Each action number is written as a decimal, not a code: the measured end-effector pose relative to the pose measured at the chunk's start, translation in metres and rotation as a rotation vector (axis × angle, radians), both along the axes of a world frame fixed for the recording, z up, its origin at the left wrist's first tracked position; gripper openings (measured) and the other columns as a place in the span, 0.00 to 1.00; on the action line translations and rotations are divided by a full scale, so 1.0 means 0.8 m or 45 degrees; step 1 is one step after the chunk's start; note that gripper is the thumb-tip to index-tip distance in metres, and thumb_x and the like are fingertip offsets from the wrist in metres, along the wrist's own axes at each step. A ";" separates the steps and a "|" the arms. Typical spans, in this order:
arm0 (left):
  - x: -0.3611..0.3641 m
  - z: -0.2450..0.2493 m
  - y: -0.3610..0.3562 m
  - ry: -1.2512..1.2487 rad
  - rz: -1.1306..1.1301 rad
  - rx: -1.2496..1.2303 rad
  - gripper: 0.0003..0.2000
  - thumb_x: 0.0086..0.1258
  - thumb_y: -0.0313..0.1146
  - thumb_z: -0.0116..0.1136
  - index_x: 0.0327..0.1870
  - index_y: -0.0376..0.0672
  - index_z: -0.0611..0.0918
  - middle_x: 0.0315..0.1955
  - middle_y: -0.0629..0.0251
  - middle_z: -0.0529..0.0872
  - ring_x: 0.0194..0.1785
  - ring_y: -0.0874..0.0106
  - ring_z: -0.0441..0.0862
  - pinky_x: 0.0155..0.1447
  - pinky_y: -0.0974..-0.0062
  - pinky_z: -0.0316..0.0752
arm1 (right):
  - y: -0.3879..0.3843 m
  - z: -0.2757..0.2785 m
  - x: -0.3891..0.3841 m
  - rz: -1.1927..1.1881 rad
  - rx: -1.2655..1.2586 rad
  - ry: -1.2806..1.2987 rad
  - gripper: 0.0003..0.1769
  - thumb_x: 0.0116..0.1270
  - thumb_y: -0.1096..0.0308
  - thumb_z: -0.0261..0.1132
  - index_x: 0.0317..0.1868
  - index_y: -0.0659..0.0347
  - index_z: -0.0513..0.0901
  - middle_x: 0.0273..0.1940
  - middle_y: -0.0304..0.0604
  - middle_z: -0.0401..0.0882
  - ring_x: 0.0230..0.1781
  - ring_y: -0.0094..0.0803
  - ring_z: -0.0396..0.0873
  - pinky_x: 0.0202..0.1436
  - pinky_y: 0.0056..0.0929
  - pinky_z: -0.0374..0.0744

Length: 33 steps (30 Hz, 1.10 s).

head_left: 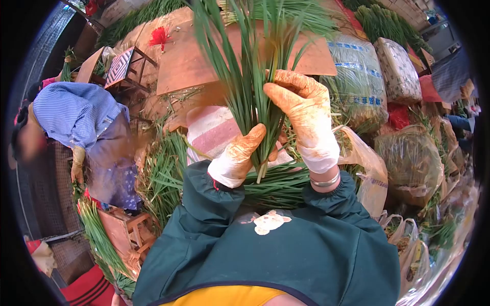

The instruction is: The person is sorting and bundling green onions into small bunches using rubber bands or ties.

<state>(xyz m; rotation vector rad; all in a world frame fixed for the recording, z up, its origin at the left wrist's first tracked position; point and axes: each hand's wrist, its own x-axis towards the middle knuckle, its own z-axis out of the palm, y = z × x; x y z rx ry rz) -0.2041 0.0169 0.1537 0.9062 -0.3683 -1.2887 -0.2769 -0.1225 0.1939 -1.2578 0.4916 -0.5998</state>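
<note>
A bundle of long green Chinese chives [250, 76] stands nearly upright in front of my chest, its leaf tips fanning out at the top. My left hand [241, 155], in a stained white glove, is closed round the pale lower stems. Higher up on the right side, my right hand [306, 109], gloved the same way, pinches some of the leaves between thumb and fingers. More loose chives [280, 188] lie across my lap below both hands. A pink-and-white striped cloth [212, 127] shows behind the bundle.
A reddish-brown board [189, 64] lies ahead with red ties [159, 36] near it. Plastic-wrapped chive bales [354, 76] stand at right, above clear bags [411, 163]. A person in a checked shirt [79, 109] bends at left, near a small wooden stool [125, 232].
</note>
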 end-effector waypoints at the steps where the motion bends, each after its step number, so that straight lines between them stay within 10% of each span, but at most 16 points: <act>1: -0.001 -0.001 0.001 -0.026 0.008 -0.020 0.20 0.71 0.48 0.57 0.53 0.41 0.77 0.37 0.67 0.81 0.33 0.77 0.75 0.38 0.80 0.71 | -0.002 -0.003 0.001 -0.016 0.046 -0.037 0.15 0.61 0.74 0.68 0.49 0.67 0.83 0.36 0.36 0.83 0.35 0.20 0.78 0.41 0.20 0.76; 14: -0.002 -0.001 -0.005 -0.099 0.082 0.021 0.18 0.63 0.27 0.64 0.53 0.38 0.76 0.39 0.69 0.79 0.37 0.77 0.76 0.43 0.79 0.72 | 0.000 -0.010 0.004 -0.124 0.082 -0.302 0.03 0.62 0.78 0.67 0.37 0.66 0.84 0.41 0.43 0.85 0.40 0.24 0.80 0.48 0.23 0.78; 19: 0.002 -0.007 -0.004 -0.047 0.095 0.016 0.18 0.63 0.28 0.64 0.55 0.38 0.76 0.40 0.67 0.81 0.37 0.77 0.77 0.42 0.79 0.73 | 0.014 0.008 -0.005 -0.485 -0.780 -0.019 0.02 0.62 0.75 0.67 0.34 0.63 0.82 0.42 0.43 0.84 0.29 0.19 0.74 0.35 0.18 0.74; 22: 0.010 -0.003 0.002 0.088 0.063 -0.053 0.20 0.65 0.31 0.64 0.57 0.38 0.75 0.43 0.65 0.82 0.39 0.76 0.79 0.44 0.78 0.75 | 0.021 0.017 -0.011 -0.316 0.057 -0.318 0.05 0.67 0.70 0.64 0.36 0.63 0.78 0.41 0.44 0.83 0.24 0.18 0.70 0.27 0.16 0.69; 33: 0.011 0.012 -0.025 0.319 0.107 -0.390 0.25 0.67 0.33 0.60 0.65 0.40 0.70 0.53 0.59 0.80 0.52 0.62 0.82 0.52 0.68 0.80 | 0.032 0.005 -0.044 -0.318 0.036 -0.699 0.10 0.74 0.64 0.55 0.38 0.62 0.69 0.22 0.41 0.71 0.16 0.22 0.65 0.21 0.19 0.66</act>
